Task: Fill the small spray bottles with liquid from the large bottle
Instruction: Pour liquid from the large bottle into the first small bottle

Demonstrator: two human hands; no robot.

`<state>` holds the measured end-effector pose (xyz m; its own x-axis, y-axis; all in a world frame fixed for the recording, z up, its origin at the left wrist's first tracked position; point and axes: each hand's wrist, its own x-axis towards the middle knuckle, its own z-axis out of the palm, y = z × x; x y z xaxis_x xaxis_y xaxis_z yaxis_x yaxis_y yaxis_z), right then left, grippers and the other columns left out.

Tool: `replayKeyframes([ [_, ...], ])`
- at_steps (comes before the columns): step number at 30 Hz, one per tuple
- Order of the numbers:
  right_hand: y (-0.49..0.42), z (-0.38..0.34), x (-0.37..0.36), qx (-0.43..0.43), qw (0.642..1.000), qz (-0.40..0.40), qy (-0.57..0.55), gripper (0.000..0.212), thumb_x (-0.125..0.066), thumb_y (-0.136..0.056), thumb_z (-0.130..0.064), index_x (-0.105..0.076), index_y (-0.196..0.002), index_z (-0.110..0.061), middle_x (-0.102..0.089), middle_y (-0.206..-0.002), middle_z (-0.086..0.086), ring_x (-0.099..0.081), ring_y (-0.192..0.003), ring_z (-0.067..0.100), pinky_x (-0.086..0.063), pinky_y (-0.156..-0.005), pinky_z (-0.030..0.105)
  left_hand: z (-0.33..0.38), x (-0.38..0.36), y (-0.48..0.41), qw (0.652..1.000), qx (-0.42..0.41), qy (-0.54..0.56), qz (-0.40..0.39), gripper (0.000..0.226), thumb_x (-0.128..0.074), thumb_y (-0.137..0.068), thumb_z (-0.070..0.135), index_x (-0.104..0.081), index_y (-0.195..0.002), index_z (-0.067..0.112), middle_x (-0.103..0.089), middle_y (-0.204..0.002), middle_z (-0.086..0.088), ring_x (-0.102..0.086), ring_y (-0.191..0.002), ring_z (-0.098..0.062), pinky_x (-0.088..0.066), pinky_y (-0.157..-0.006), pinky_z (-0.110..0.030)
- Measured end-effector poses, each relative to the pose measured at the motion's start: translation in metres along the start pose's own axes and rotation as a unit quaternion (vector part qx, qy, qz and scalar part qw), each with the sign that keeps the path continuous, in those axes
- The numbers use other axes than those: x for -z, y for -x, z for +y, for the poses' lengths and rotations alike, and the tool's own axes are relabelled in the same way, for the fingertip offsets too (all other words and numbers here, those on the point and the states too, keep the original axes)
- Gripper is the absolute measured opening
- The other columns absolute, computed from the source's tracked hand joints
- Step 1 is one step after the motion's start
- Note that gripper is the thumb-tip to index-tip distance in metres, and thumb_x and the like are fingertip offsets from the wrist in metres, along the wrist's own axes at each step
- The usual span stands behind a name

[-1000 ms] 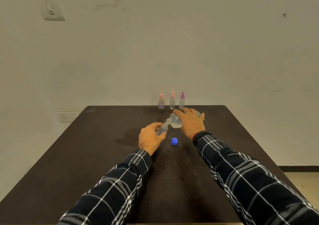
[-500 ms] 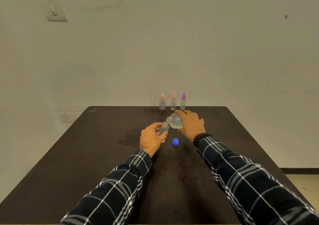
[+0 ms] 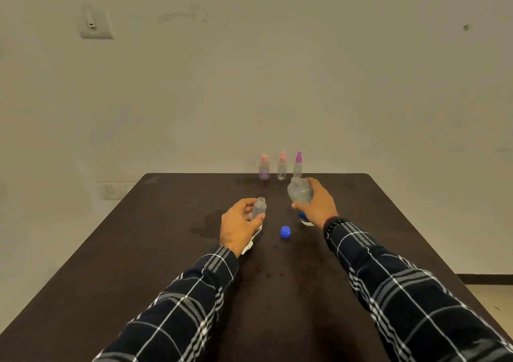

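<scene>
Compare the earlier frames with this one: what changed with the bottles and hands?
The right hand has swung the large bottle from tipped over the small bottle to upright, off to the right, so pouring has stopped. The left hand has straightened the small bottle, which was tilted. Both hands keep their grip. The blue cap and the three capped spray bottles at the far edge stayed put.

Dark navy plaid sleeves [image 3: 410,292], white check lines; black beaded bracelet [image 3: 333,223]
</scene>
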<state>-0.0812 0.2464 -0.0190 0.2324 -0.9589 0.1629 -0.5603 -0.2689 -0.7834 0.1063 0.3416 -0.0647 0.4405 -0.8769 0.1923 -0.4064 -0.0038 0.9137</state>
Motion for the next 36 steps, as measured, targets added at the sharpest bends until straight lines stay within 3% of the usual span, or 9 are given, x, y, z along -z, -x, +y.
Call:
replayKeyframes([
  [5, -0.001, 0.011, 0.006, -0.025, 0.998, 0.013, -0.053, 0.063, -0.081, -0.08, -0.013, -0.048, -0.133, -0.019, -0.056, -0.129, 0.004, -0.049, -0.109, 0.016, -0.043, -0.1, 0.035, -0.005, 0.002, -0.003, 1.0, -0.004, 0.027, 0.003, 0.04, -0.079, -0.087, 0.019, -0.063, -0.123, 0.026, -0.07, -0.124, 0.003, -0.067, -0.113, -0.011, -0.056, -0.099, -0.032],
  [13, -0.006, 0.024, 0.001, -0.043, 0.993, 0.032, -0.103, 0.069, -0.082, -0.08, -0.016, -0.045, -0.138, -0.022, -0.055, -0.136, 0.003, -0.052, -0.124, 0.025, -0.043, -0.108, 0.043, -0.014, 0.006, -0.002, 1.0, 0.003, 0.028, 0.01, 0.04, -0.079, -0.087, 0.018, -0.063, -0.123, 0.026, -0.069, -0.123, 0.005, -0.066, -0.109, -0.008, -0.055, -0.092, -0.021],
  [19, -0.009, 0.036, -0.003, -0.068, 0.987, 0.045, -0.137, 0.067, -0.081, -0.081, -0.017, -0.046, -0.137, -0.022, -0.055, -0.136, 0.003, -0.052, -0.125, 0.025, -0.044, -0.109, 0.047, -0.02, 0.008, -0.004, 0.999, 0.01, 0.031, 0.02, 0.038, -0.08, -0.087, 0.018, -0.062, -0.118, 0.03, -0.071, -0.121, 0.005, -0.068, -0.108, -0.007, -0.057, -0.096, -0.028],
  [24, -0.011, 0.041, 0.005, -0.104, 0.988, -0.002, -0.115, 0.106, -0.086, -0.077, -0.03, -0.018, -0.158, -0.016, -0.037, -0.157, 0.009, -0.04, -0.142, 0.031, -0.037, -0.115, 0.048, -0.029, 0.015, -0.003, 0.998, 0.016, 0.038, 0.036, 0.037, -0.08, -0.087, 0.017, -0.062, -0.115, 0.033, -0.072, -0.118, 0.006, -0.069, -0.106, -0.006, -0.057, -0.095, -0.027],
  [26, 0.0, 0.033, 0.006, -0.112, 0.99, 0.048, -0.072, 0.111, -0.084, -0.076, -0.044, -0.014, -0.157, -0.015, -0.032, -0.158, 0.011, -0.038, -0.142, 0.032, -0.038, -0.113, 0.049, -0.034, 0.018, -0.001, 0.998, 0.022, 0.041, 0.041, 0.038, -0.08, -0.087, 0.017, -0.063, -0.118, 0.031, -0.072, -0.118, 0.006, -0.069, -0.106, -0.006, -0.057, -0.094, -0.026],
  [29, 0.031, 0.018, 0.0, -0.036, 0.967, 0.25, 0.026, 0.068, -0.063, -0.085, -0.059, -0.044, -0.136, -0.02, -0.053, -0.133, 0.006, -0.056, -0.119, 0.025, -0.051, -0.097, 0.046, -0.039, 0.021, 0.001, 0.997, 0.032, 0.051, 0.041, 0.039, -0.08, -0.086, 0.016, -0.064, -0.121, 0.027, -0.071, -0.118, 0.006, -0.069, -0.107, -0.006, -0.056, -0.093, -0.021],
  [30, 0.039, 0.015, -0.005, 0.024, 0.961, 0.269, 0.056, 0.053, -0.06, -0.088, -0.057, -0.05, -0.126, -0.021, -0.058, -0.121, 0.002, -0.059, -0.107, 0.02, -0.053, -0.09, 0.042, -0.04, 0.022, 0.002, 0.997, 0.033, 0.052, 0.041, 0.039, -0.08, -0.086, 0.015, -0.064, -0.119, 0.027, -0.071, -0.118, 0.006, -0.069, -0.106, -0.005, -0.055, -0.09, -0.018],
  [33, 0.046, 0.01, -0.023, 0.194, 0.969, 0.073, 0.136, 0.031, -0.06, -0.094, -0.046, -0.058, -0.118, -0.026, -0.062, -0.107, -0.006, -0.06, -0.094, 0.012, -0.055, -0.084, 0.036, -0.044, 0.025, 0.004, 0.997, 0.035, 0.052, 0.04, 0.037, -0.081, -0.085, 0.013, -0.063, -0.114, 0.029, -0.072, -0.115, 0.006, -0.069, -0.104, -0.003, -0.055, -0.089, -0.017],
  [36, 0.041, 0.005, -0.045, 0.27, 0.918, -0.181, 0.227, 0.043, -0.063, -0.094, -0.042, -0.054, -0.135, -0.032, -0.055, -0.128, -0.005, -0.053, -0.117, 0.012, -0.048, -0.101, 0.037, -0.048, 0.03, 0.003, 0.997, 0.041, 0.05, 0.036, 0.037, -0.082, -0.084, 0.012, -0.063, -0.111, 0.029, -0.072, -0.114, 0.005, -0.07, -0.102, -0.004, -0.058, -0.095, -0.028],
])
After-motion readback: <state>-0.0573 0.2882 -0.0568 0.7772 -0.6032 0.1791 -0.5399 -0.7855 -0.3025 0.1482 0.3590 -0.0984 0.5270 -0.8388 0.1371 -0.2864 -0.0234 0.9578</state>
